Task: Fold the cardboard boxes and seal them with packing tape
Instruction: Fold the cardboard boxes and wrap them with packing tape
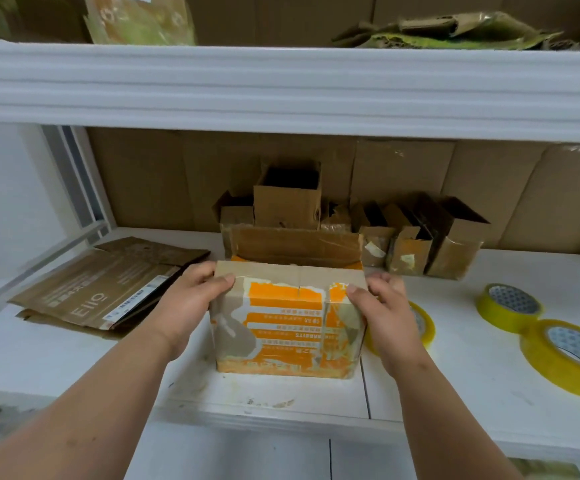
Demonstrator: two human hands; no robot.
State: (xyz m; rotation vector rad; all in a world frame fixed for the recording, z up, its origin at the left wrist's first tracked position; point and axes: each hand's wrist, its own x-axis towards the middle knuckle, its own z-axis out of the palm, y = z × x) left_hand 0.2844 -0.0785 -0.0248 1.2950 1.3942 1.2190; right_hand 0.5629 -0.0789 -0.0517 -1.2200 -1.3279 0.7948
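A: The box [286,320] stands on the white shelf [74,358], held between both hands. It is a squat cardboard block, orange print on the near face, with grey patches where the skin has torn away and glossy old tape wrinkled over its right corner.

B: How do the fingers sit?

A: The left hand [184,306] grips the left upper corner: thumb laid along the top near edge, fingers curled round the far side. The right hand [383,317] mirrors it at the right corner, thumb on the front face, fingers wrapped over the top edge behind.

B: And the flaps?

A: Two near flaps lie flat between the thumbs, meeting at a seam. Beyond the fingertips one brown flap [295,245] stands upright, its plain inner side shiny with tape.

B: What lies outside the left fingers?

A: Flattened boxes [101,289], brown, printed, stacked loosely.

B: Outside the right?

A: A tape roll [423,323], yellowish and translucent, just behind the right wrist and partly hidden by it; whether it touches the box, I cannot tell. Further right, two more rolls [541,327] lie flat, edges touching, with patterned card cores.

B: And past the fingertips?

A: A row of small open cartons [409,237], worn and creased, against a cardboard backing [489,188]. A taller one [288,199] stands among them, mouth open and dark inside.
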